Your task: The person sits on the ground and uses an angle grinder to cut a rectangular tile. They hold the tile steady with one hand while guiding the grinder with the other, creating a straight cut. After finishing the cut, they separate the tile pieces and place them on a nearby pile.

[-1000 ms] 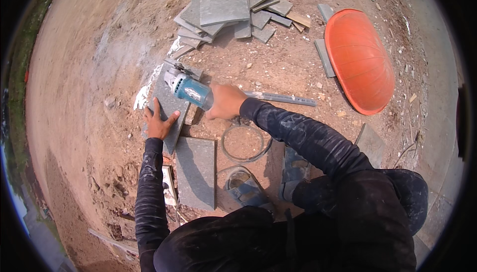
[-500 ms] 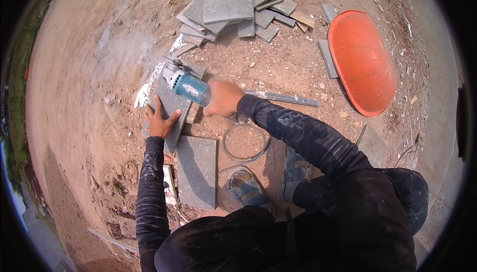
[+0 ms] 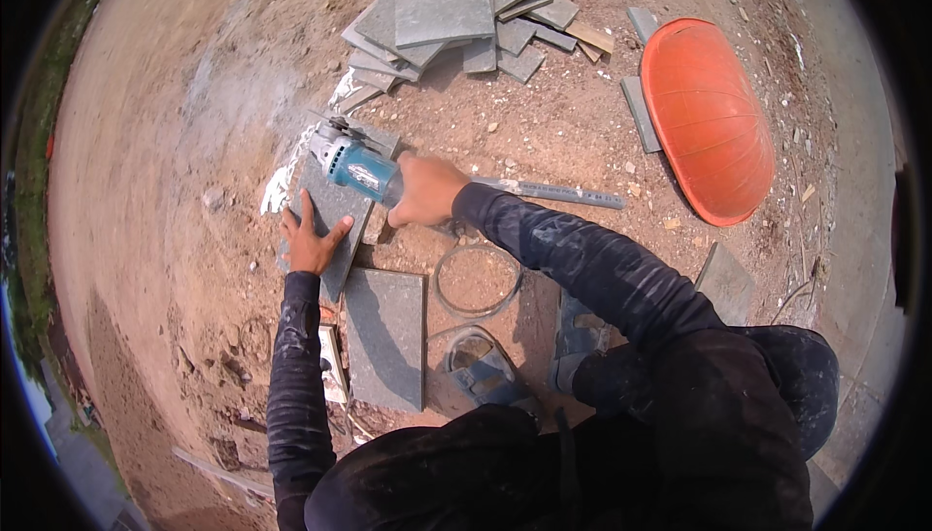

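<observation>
My right hand is wrapped round the rear body of a teal angle grinder, whose silver head and disc lie over the far part of a grey stone tile. Whether the disc touches the tile I cannot tell. With fingers spread, my left hand presses on the near left part of that tile. A second grey tile lies flat on the ground just nearer to me. Pale dust hangs over the soil beyond the grinder.
Several grey tiles are heaped at the far side. An orange, ribbed, bowl-shaped thing rests at the right, by tile pieces. A grey pipe and a looped cable lie near my right arm. My sandalled foot is close by.
The grinder and my right hand have shifted slightly left and toward me along the tile. My left hand keeps its place on the tile.
</observation>
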The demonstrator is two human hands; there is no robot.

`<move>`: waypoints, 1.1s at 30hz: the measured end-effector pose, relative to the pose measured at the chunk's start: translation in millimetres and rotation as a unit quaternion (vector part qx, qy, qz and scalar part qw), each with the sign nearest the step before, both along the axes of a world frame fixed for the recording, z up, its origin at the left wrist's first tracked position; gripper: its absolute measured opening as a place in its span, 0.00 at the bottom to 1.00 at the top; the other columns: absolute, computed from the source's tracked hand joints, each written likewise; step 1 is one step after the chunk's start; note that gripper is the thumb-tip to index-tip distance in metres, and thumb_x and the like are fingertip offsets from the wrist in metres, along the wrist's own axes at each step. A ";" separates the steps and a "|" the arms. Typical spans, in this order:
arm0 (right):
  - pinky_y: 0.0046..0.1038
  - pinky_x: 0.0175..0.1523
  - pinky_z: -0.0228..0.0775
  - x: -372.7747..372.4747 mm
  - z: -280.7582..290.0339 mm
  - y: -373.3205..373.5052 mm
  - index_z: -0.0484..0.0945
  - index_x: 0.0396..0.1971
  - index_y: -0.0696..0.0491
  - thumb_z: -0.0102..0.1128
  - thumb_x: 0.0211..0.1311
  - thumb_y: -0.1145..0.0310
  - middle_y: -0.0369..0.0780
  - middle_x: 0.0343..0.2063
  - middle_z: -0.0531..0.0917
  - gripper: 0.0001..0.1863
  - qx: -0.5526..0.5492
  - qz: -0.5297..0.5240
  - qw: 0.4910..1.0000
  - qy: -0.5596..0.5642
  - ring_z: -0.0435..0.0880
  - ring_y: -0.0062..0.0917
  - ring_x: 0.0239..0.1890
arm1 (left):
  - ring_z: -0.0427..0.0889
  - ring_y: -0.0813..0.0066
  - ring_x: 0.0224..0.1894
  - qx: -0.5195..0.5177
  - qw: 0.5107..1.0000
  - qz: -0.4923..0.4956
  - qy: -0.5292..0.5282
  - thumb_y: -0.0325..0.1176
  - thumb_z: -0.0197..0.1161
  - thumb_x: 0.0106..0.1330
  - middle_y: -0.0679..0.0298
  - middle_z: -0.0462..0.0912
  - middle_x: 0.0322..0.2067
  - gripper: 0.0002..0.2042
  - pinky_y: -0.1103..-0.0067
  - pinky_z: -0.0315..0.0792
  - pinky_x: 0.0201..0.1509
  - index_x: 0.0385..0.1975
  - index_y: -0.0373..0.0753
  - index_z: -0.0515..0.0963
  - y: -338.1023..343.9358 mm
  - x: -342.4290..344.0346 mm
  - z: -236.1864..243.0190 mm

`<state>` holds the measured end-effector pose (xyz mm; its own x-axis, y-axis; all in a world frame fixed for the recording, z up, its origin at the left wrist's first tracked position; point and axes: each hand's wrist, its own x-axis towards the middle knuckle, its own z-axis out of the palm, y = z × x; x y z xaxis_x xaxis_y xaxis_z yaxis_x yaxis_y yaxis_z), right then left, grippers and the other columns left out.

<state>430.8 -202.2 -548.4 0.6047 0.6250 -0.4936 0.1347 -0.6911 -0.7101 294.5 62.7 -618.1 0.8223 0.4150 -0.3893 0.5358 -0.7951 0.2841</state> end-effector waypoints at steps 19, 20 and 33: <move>0.37 0.46 0.75 1.6 0.2 6.3 0.72 0.46 0.67 0.72 0.36 0.55 0.56 0.38 0.82 0.39 0.002 -0.017 1.000 -0.015 0.83 0.47 0.41 | 0.40 0.32 0.71 -0.008 1.000 -0.010 -0.002 0.73 0.64 0.45 0.39 0.40 0.71 0.55 0.31 0.42 0.59 0.72 0.61 0.45 -1.0 2.7 3.5; 0.37 0.47 0.75 1.8 0.4 6.8 0.72 0.47 0.67 0.73 0.36 0.55 0.56 0.38 0.82 0.39 0.001 -0.016 1.000 -0.015 0.83 0.46 0.41 | 0.40 0.32 0.71 -0.008 1.000 -0.010 0.001 0.73 0.64 0.45 0.39 0.40 0.71 0.55 0.31 0.42 0.59 0.72 0.61 0.45 -0.6 3.0 4.0; 0.37 0.48 0.75 6.6 1.1 13.7 0.72 0.46 0.67 0.72 0.36 0.53 0.57 0.38 0.82 0.39 -0.004 -0.006 1.000 -0.007 0.83 0.47 0.42 | 0.49 0.33 0.68 0.036 0.998 -0.041 0.006 0.64 0.68 0.51 0.30 0.48 0.64 0.52 0.54 0.50 0.69 0.72 0.46 0.49 -7.6 6.3 15.1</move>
<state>437.4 -188.4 -547.3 0.6195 0.6139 -0.4892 0.1366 -0.6980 -0.7030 300.8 55.1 -603.0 0.8506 0.3735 -0.3702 0.4704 -0.8550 0.2184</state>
